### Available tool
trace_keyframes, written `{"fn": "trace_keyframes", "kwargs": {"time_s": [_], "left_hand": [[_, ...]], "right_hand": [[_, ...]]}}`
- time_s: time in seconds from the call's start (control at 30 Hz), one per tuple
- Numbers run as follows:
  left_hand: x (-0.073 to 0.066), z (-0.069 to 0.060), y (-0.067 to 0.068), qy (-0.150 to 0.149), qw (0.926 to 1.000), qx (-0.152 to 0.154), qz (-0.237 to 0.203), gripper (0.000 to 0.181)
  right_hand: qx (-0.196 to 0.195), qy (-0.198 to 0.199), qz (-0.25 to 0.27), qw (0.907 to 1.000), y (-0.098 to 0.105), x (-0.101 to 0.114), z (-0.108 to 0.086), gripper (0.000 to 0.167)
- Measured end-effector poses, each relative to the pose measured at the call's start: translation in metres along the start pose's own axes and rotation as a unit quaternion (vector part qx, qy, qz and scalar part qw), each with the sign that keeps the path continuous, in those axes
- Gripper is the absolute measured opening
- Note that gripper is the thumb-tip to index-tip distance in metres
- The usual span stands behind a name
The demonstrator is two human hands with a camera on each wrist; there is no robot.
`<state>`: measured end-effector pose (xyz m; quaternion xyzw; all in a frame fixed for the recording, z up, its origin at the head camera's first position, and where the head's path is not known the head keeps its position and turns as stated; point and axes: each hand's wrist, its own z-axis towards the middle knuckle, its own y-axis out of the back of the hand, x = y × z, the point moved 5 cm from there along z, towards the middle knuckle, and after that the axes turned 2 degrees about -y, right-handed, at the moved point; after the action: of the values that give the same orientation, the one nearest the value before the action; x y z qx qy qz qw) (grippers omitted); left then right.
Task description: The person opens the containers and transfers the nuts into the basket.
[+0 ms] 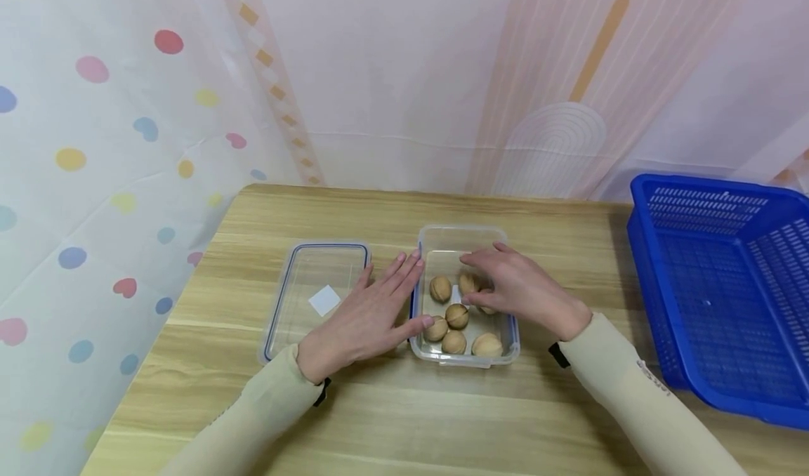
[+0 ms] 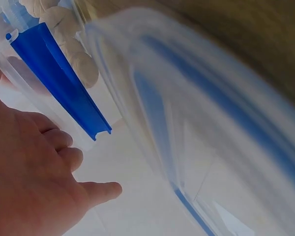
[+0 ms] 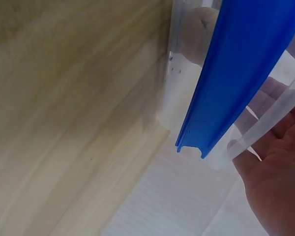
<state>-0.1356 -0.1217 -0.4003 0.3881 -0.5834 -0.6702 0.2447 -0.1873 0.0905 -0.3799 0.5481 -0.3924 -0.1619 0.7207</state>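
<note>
A clear plastic food container point(image 1: 464, 239) with blue side latches holds several walnuts point(image 1: 440, 288). My left hand point(image 1: 366, 318) lies palm down beside it, its straight fingertips along the left side. The left thumb reaches over the rim towards a walnut. Within the container's far right part is my right hand point(image 1: 521, 290), thumb and forefinger spread on either side of a walnut point(image 1: 469, 283). Its fingers show through the clear wall in the right wrist view, behind a blue latch point(image 3: 236, 73). Contact with that walnut is hard to tell.
The container's clear lid point(image 1: 303, 269), with a blue seal and a white square label point(image 1: 324, 300), lies left of it, partly under the left hand. A blue plastic basket point(image 1: 663, 321) stands on the right of the wooden table point(image 1: 436, 427). A patterned cloth point(image 1: 404, 76) hangs behind.
</note>
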Motion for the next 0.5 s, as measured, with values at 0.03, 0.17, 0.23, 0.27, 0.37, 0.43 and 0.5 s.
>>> {"fn": "trace_keyframes", "kwargs": {"time_s": [0.03,0.17,0.23,0.27,0.37,0.43,0.5], "left_hand": [[0.0,-0.0001,-0.0002,0.0,1.0,0.0,0.002,0.089],[-0.0002,-0.0005,-0.0013,0.001,1.0,0.003,0.007,0.089],[-0.0002,-0.001,-0.0018,0.003,1.0,0.006,0.004,0.089],[-0.0003,-0.0011,-0.0019,0.003,1.0,0.006,0.003,0.088],[-0.0002,-0.0013,-0.0023,0.004,1.0,0.006,-0.002,0.088],[-0.0002,-0.0012,-0.002,0.003,1.0,0.003,-0.004,0.088],[-0.0001,-0.001,-0.0018,0.004,1.0,0.002,-0.005,0.088]], "right_hand": [[0.003,0.0,-0.008,1.0,-0.0009,0.0,0.0007,0.068],[0.012,0.004,-0.034,0.9993,-0.0036,0.0001,0.003,0.066],[0.016,0.003,-0.044,0.9989,-0.0048,-0.0004,0.0038,0.064],[0.019,0.003,-0.048,0.9987,-0.0055,-0.0005,0.0042,0.063],[0.025,-0.001,-0.06,0.9979,-0.0065,-0.0003,0.0053,0.06],[0.031,-0.006,-0.066,0.9973,-0.0074,-0.0002,0.0061,0.058],[0.036,-0.011,-0.073,0.9966,-0.0083,0.0002,0.007,0.057]]}}
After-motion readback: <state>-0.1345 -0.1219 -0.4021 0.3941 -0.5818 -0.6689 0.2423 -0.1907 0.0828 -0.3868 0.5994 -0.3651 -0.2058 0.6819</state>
